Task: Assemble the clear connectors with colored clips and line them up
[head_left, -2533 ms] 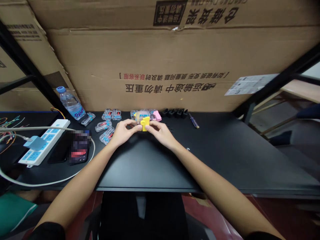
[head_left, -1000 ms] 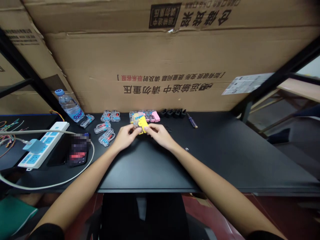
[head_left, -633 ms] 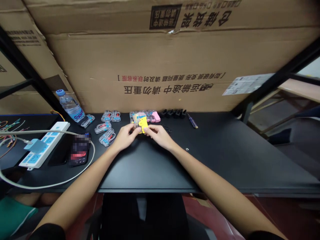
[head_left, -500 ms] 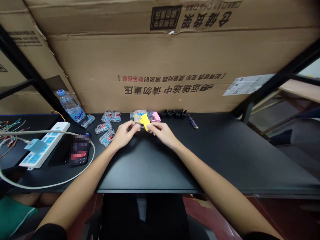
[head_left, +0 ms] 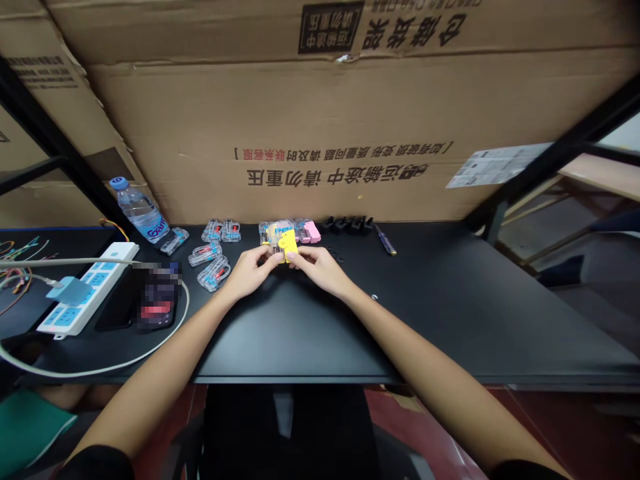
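Both hands meet over the table near the cardboard. My right hand (head_left: 320, 267) pinches a small yellow plastic casing (head_left: 289, 245) with a round mark on its face. My left hand (head_left: 254, 272) is closed at the casing's left side, with thumb and fingers against a darker part next to it; that part is too small to make out. Just behind the hands lie clear plastic cases (head_left: 281, 227) with blue and red bits inside. Beside those is a pink casing (head_left: 312, 231).
Several clear cases (head_left: 214, 273) lie left of my hands. Black parts (head_left: 349, 225) and a screwdriver (head_left: 386, 241) lie at the back right. Further left are a water bottle (head_left: 141, 209), a phone (head_left: 158, 300), a power strip (head_left: 90, 293) and a looped white cable (head_left: 188, 308). Cardboard (head_left: 330, 113) stands behind.
My hands have come closer together, bringing the yellow casing against the part at my left fingers. The casing has turned more upright. A tiny light piece by my right forearm now shows.
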The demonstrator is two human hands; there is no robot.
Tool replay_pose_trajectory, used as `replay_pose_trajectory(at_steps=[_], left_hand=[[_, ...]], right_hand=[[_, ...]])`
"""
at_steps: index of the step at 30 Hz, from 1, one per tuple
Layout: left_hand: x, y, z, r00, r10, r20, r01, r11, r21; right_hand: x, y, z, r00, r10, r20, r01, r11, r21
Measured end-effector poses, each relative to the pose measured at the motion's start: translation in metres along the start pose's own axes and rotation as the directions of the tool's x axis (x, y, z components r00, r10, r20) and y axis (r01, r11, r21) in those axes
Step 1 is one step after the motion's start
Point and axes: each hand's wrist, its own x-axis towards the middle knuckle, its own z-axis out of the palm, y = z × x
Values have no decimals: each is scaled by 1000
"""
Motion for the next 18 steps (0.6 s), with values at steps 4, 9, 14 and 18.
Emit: replay_pose_trajectory(at_steps=[4,9,14,18], left_hand=[[5,-5,-15,993,-27,-118,33,998,49],[7,-17,-35,942,-32,-334,186,878,441],[8,-28,-40,920,10,-391,250,753,609],[12,-40,-36,929,7,-370,242,743,624]], right_hand=[[0,0,-4,999,12,-32,-12,1000,-4],[1,6,-2,999,18,-49,-20,999,-27],[-2,7,0,999,-45,-10,42,987,-155],[-4,6,1,996,-88,16,89,974,-207]])
